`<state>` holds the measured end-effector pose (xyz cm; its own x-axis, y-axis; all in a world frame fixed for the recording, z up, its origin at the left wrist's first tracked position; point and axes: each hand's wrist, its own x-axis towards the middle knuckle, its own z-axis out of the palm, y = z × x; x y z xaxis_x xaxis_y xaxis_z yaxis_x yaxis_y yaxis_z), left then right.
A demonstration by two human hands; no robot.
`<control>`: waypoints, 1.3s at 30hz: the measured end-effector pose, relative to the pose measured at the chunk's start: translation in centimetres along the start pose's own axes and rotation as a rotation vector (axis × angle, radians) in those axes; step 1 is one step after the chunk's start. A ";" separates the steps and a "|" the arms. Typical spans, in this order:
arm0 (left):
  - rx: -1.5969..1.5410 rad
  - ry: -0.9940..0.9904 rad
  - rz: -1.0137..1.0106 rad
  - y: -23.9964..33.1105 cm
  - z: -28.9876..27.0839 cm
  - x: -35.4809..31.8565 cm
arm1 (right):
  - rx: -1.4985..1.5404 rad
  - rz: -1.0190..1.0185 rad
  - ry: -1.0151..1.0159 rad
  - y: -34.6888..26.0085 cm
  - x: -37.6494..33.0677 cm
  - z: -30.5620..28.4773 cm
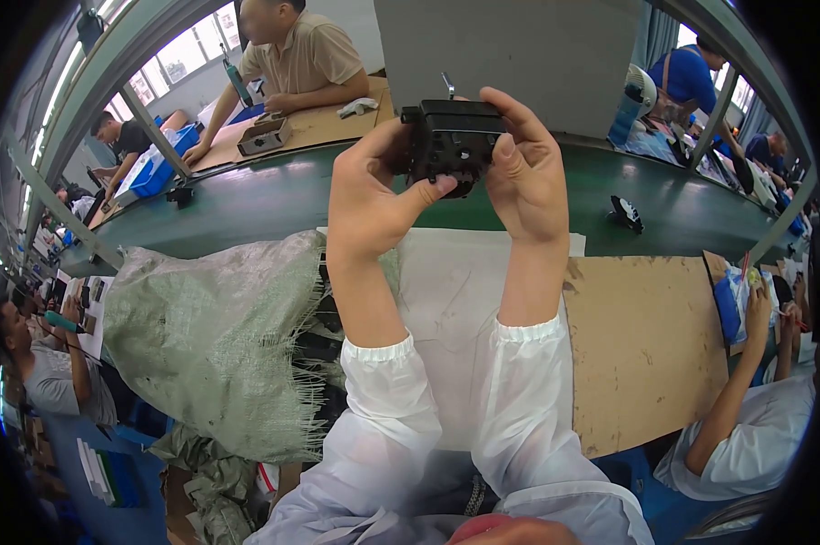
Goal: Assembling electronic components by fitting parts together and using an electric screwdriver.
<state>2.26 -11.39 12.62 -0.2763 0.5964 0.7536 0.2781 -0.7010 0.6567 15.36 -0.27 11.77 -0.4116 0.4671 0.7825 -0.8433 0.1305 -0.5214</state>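
Observation:
Raised over the green conveyor belt, a black plastic housing point(455, 141) with holes and moulded details on its near side sits between my two hands. My left hand point(374, 186) grips its left side, with the thumb pressed on the lower edge. Around the right side curl the fingers of my right hand point(530, 177), its thumb bent up near the housing. What the housing belongs to, I cannot tell. A small metal piece point(448, 86) shows just above its top. White sleeve covers reach up both my forearms.
White paper point(451, 300) and brown cardboard point(646, 354) cover the bench before me. A woven sack point(215, 341) lies at left, black parts point(324, 341) at its frayed mouth. Black parts point(625, 214) rest on the green belt point(292, 195). Co-workers sit across and on both sides.

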 end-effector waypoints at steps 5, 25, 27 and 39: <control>-0.004 -0.017 -0.020 -1.5 0.7 0.1 | 0.154 0.045 0.130 0.6 -0.4 -1.0; 0.231 0.410 -0.324 -20.7 3.0 -3.2 | -1.191 0.666 -0.323 7.3 -0.9 6.2; 0.610 0.272 -0.641 -18.5 3.7 -3.4 | -1.456 0.749 -0.583 7.0 -1.8 8.4; 1.473 0.543 -0.053 -22.1 4.3 -4.2 | -1.242 0.944 -0.921 13.9 -4.9 8.5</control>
<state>1.24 3.31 -4.90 -0.5094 0.1735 0.8428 0.7862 0.4919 0.3739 2.70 -8.20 3.63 -0.9498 0.2381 -0.2030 0.3056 0.8451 -0.4387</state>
